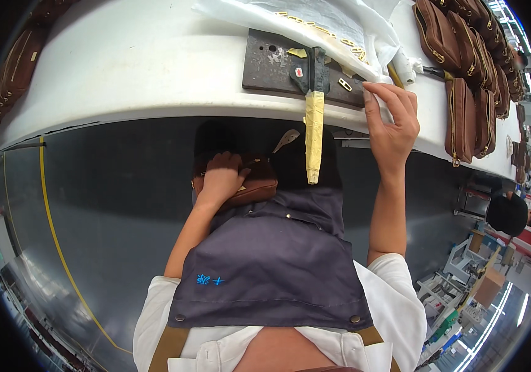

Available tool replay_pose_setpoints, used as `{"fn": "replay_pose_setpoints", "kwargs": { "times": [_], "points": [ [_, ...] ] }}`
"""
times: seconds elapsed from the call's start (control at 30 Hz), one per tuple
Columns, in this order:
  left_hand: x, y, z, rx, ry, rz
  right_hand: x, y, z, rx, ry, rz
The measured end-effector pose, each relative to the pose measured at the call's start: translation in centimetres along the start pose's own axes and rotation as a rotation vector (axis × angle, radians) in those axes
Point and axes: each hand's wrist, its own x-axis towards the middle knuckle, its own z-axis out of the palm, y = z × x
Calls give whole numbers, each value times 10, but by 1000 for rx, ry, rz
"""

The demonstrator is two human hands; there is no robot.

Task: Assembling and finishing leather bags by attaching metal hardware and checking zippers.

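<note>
Hands work apart here. The left hand (221,180) lies curled over a small brown pouch (250,186) held in the lap, below the edge of the white desk (123,68); its grip is closed loosely round the pouch's near end, fingers wrapped over the top. The right hand (392,121) reaches up to the desk edge, fingers spread and half open, fingertips pressing on a clear plastic sheet (340,31) that drapes off a dark flat board (275,65). Whether it has anything pinched under the fingertips I cannot tell.

Just left of the right grip a small brass fitting (345,84) lies on the board, and farther left a tool with a yellow taped handle (314,133) hangs off the desk edge. More brass fittings (315,28) lie in a row under the plastic, beyond the grip. To its right a row of finished brown pouches (464,111) stands along the desk.

The step in hand looks like fetching a fitting for the pouch in the lap. Judged from this, the next move calls for a fine pinch on the loose fitting beside the fingers, while the left grip keeps the pouch steady.
</note>
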Motion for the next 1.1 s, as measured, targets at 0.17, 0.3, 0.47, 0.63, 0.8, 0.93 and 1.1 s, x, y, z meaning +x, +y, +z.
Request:
{"fn": "replay_pose_setpoints", "kwargs": {
  "times": [0.17, 0.3, 0.47, 0.63, 0.8, 0.93, 1.1],
  "points": [
    [2, 1, -2, -9, 0, -2, 2, -3, 6, -18, -34, -6],
    [4, -3, 1, -25, -18, -8, 6, -10, 8, -50, -59, -24],
    [6, -2, -3, -25, -55, -33, 17, -12, 3, -12, -131, -31],
    [9, -9, -1, -15, -95, -63, 44, -3, -11, 71, -348, -34],
    [16, -8, -4, 8, -161, -93, 101, 28, -13, 91, -418, 18],
    [20, -15, -1, -20, -200, -120, 126, 47, 12, 269, -559, 159],
    [20, -22, 6, -29, -218, -141, 129, 53, 27, 288, -663, 128]
  ]
}}
